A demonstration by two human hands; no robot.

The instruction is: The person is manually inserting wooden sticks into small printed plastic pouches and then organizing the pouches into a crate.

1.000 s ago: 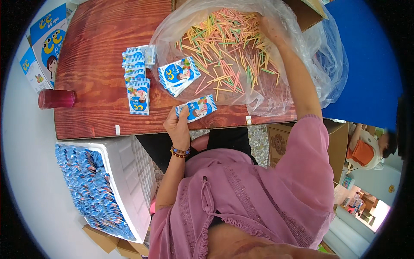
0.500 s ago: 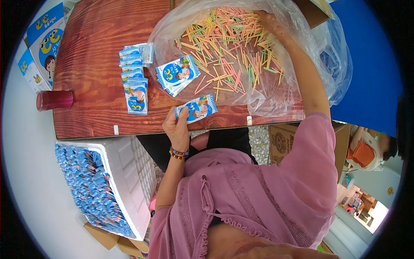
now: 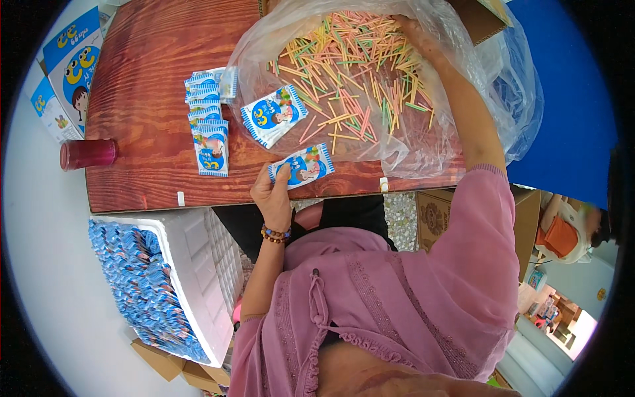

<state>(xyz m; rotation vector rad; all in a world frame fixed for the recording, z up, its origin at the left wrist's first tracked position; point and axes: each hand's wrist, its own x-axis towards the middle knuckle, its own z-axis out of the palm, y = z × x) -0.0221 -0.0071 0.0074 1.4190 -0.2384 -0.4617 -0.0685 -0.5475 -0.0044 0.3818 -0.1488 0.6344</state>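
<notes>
Near the table's front edge, my left hand [image 3: 273,193] is closed on a blue and white packet [image 3: 302,166], thumb on top. At the far right of a clear plastic bag [image 3: 258,73], my right hand [image 3: 418,38] reaches to a heap of thin pastel sticks [image 3: 360,49] in pink, yellow and green. Its fingers are mostly hidden at the heap's edge, so I cannot see whether they grip any sticks. A few stacked packets [image 3: 272,118] rest at the bag's left side. Further left, an overlapping row of several similar packets [image 3: 211,149] lies on the wood.
The red-brown wooden table [image 3: 145,79] carries a dark pink cup [image 3: 89,153] at its left edge. Below that side stands a white foam box [image 3: 198,284] full of blue packets. A cardboard box [image 3: 475,20] sits at the far right. Another person [image 3: 569,228] is at the right.
</notes>
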